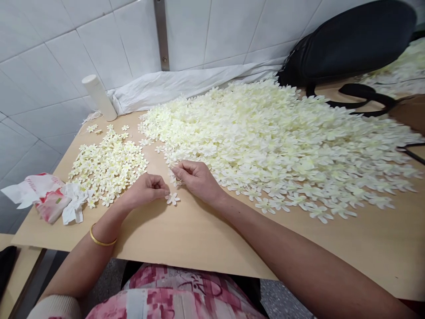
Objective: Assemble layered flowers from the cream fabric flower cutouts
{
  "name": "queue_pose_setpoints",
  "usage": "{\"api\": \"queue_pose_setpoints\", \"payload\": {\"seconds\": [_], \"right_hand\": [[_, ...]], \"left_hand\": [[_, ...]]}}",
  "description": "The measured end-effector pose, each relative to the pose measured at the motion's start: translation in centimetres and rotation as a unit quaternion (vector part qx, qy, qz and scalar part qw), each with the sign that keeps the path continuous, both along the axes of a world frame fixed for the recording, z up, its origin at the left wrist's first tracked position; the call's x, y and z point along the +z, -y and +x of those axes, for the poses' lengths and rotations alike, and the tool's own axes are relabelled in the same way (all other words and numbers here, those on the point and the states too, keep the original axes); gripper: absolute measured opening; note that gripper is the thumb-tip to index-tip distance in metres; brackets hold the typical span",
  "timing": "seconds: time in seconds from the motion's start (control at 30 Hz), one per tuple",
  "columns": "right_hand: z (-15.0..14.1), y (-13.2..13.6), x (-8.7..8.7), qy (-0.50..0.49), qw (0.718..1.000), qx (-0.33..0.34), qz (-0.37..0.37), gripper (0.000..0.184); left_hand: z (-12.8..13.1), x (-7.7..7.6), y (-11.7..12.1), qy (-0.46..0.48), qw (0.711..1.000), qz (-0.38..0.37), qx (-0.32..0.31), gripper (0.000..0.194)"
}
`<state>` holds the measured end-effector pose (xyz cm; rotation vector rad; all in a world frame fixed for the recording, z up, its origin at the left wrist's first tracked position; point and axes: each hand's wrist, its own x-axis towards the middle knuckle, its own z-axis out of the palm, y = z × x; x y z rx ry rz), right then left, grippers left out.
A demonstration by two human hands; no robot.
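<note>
My left hand (148, 190) is closed, thumb and fingers pinched at the edge of a pale cream artificial flower (173, 199). Just right of it, my right hand (196, 179) is also closed, its fingertips on another small flower (173, 176) at the near left edge of a big heap of flowers (252, 133). The hands are a short way apart, low over the table. Beyond my left hand lies a smaller pile of flowers (108, 166), which look more compact than those in the big heap.
Crumpled red and white wrappers (49, 197) lie on the table (199, 239) at left. A white bottle (99, 97) leans near the tiled wall, beside a white cloth (166, 86). A black bag (352, 42) with straps stands at the back right.
</note>
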<state>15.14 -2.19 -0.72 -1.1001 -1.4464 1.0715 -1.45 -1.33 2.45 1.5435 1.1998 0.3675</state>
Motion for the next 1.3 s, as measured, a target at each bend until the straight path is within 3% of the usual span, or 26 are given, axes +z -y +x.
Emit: {"api": "queue_pose_setpoints", "payload": {"seconds": [0.13,0.3,0.43,0.5,0.57,0.67,0.77,0.83,1.0,1.3], "right_hand": [[-0.2,0.1,-0.3,0.02,0.999,0.025,0.004,0.037],[-0.4,0.0,-0.6,0.05,0.998,0.034,0.019,0.038],[-0.3,-0.3,-0.9,0.062,0.998,-0.014,0.01,0.032],[-0.2,-0.3,-1.1,0.123,0.99,-0.044,0.051,0.029],[-0.3,0.0,-1.1,0.233,0.96,-0.052,0.146,0.029],[-1.0,1.0,-1.3,0.398,0.859,-0.023,0.322,0.024],[-2.1,1.9,-2.1,0.451,0.783,0.032,0.427,0.017],[-2.6,2.2,-2.7,0.464,0.752,0.056,0.465,0.015],[-3.0,2.3,-3.3,0.463,0.733,0.055,0.495,0.017],[-2.7,2.3,-3.0,0.445,0.737,0.034,0.507,0.018]], "left_hand": [[0.3,-0.3,-0.1,0.075,0.995,0.03,0.066,0.019],[0.3,-1.0,-0.2,0.148,0.985,0.022,0.085,0.016],[0.1,-1.2,-0.3,0.165,0.979,0.005,0.117,0.017],[-0.2,-1.2,-0.4,0.166,0.977,0.012,0.132,0.017],[-0.6,-1.2,-0.6,0.168,0.974,0.026,0.149,0.017],[-1.5,-0.6,-1.1,0.16,0.968,0.061,0.183,0.019],[-1.7,0.8,-1.8,0.122,0.966,0.102,0.206,0.02],[-1.2,1.9,-2.3,0.083,0.966,0.132,0.205,0.019],[2.2,2.9,-4.1,0.002,0.97,0.191,0.149,0.014],[6.6,0.4,-8.6,-0.042,0.966,0.228,0.112,0.013]]}}
